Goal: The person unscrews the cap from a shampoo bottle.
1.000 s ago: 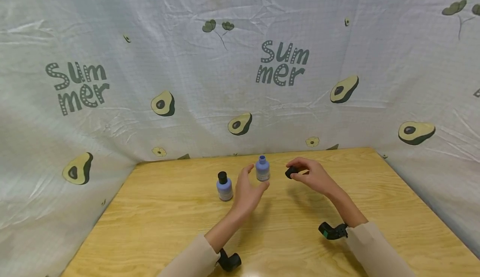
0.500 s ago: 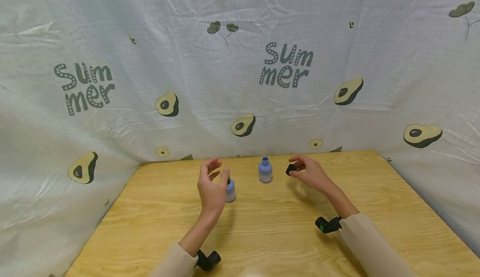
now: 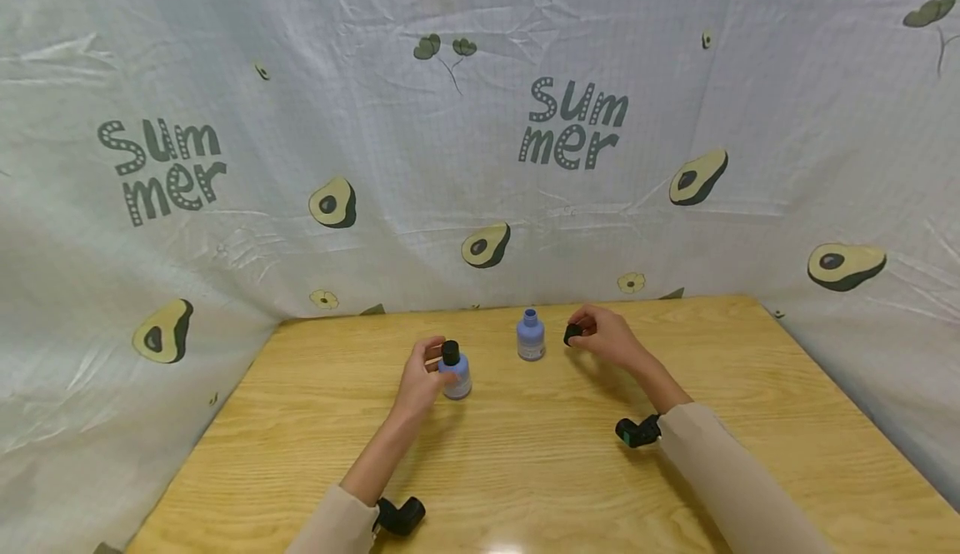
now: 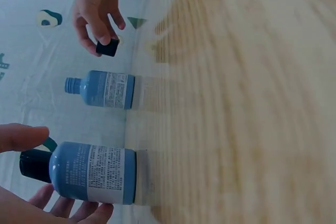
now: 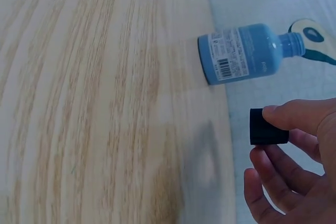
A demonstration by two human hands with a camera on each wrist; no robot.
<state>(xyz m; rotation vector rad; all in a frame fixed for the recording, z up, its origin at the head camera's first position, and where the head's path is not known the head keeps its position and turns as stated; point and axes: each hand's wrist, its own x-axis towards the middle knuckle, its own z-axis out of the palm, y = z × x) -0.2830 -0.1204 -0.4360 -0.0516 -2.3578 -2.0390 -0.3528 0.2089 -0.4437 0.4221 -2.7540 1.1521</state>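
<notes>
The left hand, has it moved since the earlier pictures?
Yes. The left hand went left, away from the open blue plastic bottle, to the black-capped blue plastic bottle.

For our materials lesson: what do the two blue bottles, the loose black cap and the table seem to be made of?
Capped bottle and open bottle: probably plastic, smooth opaque blue with printed paper-like labels. Black cap, pinched in the right hand: likely matte plastic. Table: wood or wood-look laminate, pale grain lines with a slight sheen. The left hand grips the capped bottle.
</notes>
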